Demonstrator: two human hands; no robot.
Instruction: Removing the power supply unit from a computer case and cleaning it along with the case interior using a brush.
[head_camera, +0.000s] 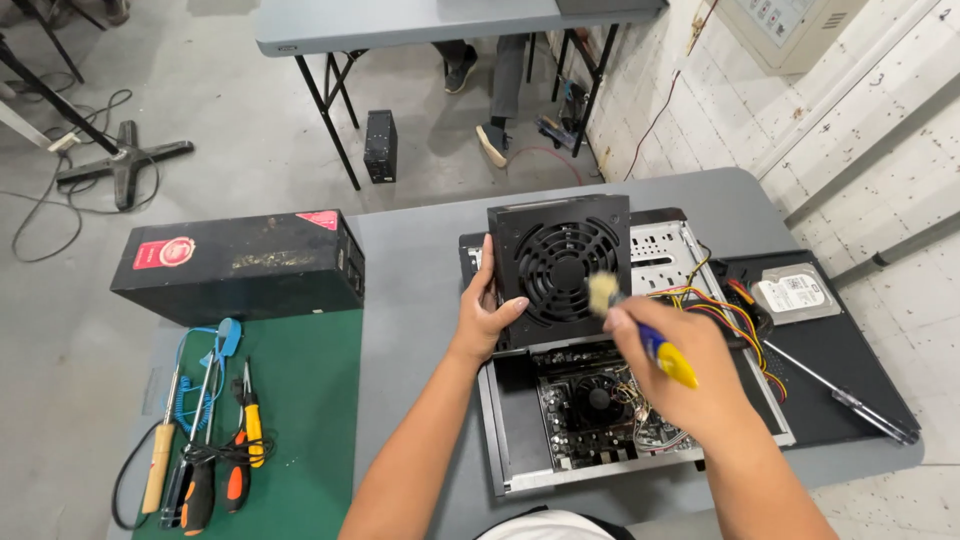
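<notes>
Both forearms come in from the bottom edge of the view and meet over an open computer case (640, 440) on the grey bench (420, 260). The left hand (487, 315) is closed on the left edge of a black power supply unit (560, 268), thumb on the front and fingers behind, and keeps it upright on the case with the round fan grille turned to the camera. The right hand (675, 365) is wrapped around a small brush (640, 330) with a blue and yellow handle, and the pale bristles touch the right side of the grille. I judge that the step in hand is dusting the fan grille; the next move probably asks for short, light strokes across the slots while the left hand keeps the box steady. The power supply is a square box of matte black metal, and its grille has concentric rings. A bundle of red, yellow and black wires (725, 320) hangs from it. Below it the motherboard (600, 405) shows a round cooler fan. To the right lie a silver hard drive (795, 293) and a long screwdriver (840, 395) on a black panel. To the left a green mat (300, 420) carries pliers and other hand tools, and behind it lies a long black box (240, 265).
</notes>
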